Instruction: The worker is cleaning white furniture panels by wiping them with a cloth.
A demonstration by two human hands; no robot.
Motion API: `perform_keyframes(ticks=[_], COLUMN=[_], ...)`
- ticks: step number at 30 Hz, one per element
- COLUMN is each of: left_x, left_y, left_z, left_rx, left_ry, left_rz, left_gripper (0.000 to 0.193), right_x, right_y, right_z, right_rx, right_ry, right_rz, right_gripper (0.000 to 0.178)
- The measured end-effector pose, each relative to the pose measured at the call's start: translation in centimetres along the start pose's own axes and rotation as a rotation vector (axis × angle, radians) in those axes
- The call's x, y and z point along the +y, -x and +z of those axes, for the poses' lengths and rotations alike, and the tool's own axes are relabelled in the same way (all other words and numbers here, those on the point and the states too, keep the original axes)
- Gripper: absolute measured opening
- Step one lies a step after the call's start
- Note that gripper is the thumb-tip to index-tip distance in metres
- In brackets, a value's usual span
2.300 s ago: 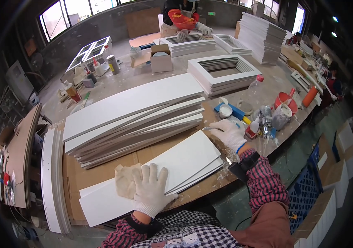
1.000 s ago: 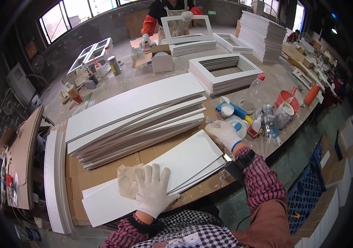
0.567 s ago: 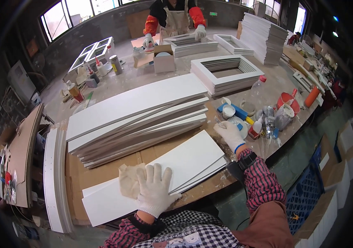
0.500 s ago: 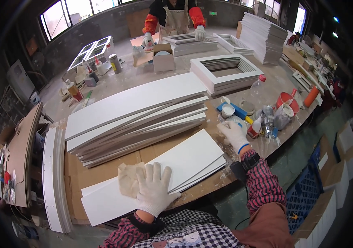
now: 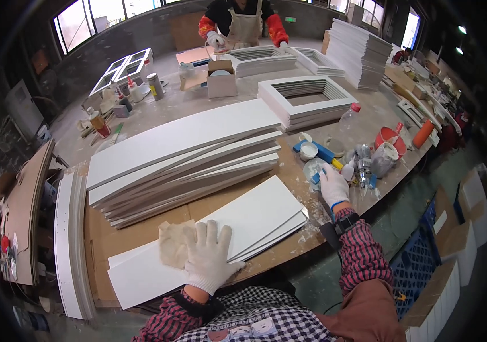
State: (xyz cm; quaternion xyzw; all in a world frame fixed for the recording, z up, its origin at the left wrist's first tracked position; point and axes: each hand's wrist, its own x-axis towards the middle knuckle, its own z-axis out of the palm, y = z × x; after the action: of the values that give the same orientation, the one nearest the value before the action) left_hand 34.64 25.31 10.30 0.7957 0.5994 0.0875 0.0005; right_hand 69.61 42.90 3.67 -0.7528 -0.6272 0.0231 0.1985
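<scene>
My left hand (image 5: 209, 256), in a white knit glove, lies with fingers spread on a white panel (image 5: 263, 208). A crumpled beige cloth (image 5: 174, 244) sits beside and partly beneath its fingers. Under that panel, more white panels are fanned out on brown cardboard. To the right, my gloved right hand (image 5: 333, 185) has its fingers closed on a small flat blue tool (image 5: 317, 177), mostly hidden by the glove. It is over a round, clear-looking container (image 5: 310, 167). Just beyond stand a small white tub (image 5: 308, 150) and a longer blue tool with a yellow part (image 5: 324, 153).
A tall stack of white panels (image 5: 186, 137) lies beyond my left hand, with white frames (image 5: 312, 102) behind it. Bottles, a red bucket (image 5: 390, 141) and a clear bottle (image 5: 349, 119) crowd the right edge. Across the table a co-worker (image 5: 244, 28) handles frames near a cardboard box (image 5: 221, 84).
My right hand has moved slightly right, and a small blue tool now shows at its fingertips. My left hand stays on the panel. The co-worker's hands have shifted.
</scene>
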Motion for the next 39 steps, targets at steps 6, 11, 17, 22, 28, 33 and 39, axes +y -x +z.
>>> perform_keyframes(ticks=[6,11,17,22,28,33,39], left_x=[-0.3,-2.0,-5.3,-13.1,-16.4,-16.1,-16.7], left_y=[0.3,3.8,11.6,18.0,21.9,22.1,22.4], left_z=[-0.4,1.3,1.7,2.3,2.0,3.7,5.4], left_rx=[0.023,0.218,0.749,0.911,0.416,0.585,0.627], left_ry=[0.077,0.532,0.728,0.572,0.741,0.771,0.697], left_rz=[0.021,0.072,-0.209,-0.645,-1.025,-0.978,-0.951], left_gripper=[0.073,0.058,0.05,0.055,0.049,0.046,0.046], right_x=[-3.7,-9.0,-24.3,-29.0,-25.2,-19.6,-29.1], right_y=[1.5,5.6,17.2,21.2,18.1,14.3,20.3], right_z=[-2.1,-4.8,-4.9,1.3,-2.5,-0.8,1.9], right_rx=[-0.136,0.194,-0.249,-0.072,-0.229,-0.04,-0.035], right_ry=[0.345,-0.058,-0.487,-0.487,-0.578,-0.174,-0.1], right_rz=[-0.002,-0.426,-0.995,-1.167,-0.917,-0.456,-0.943], right_gripper=[0.038,0.042,0.046,0.034,0.015,0.02,0.025])
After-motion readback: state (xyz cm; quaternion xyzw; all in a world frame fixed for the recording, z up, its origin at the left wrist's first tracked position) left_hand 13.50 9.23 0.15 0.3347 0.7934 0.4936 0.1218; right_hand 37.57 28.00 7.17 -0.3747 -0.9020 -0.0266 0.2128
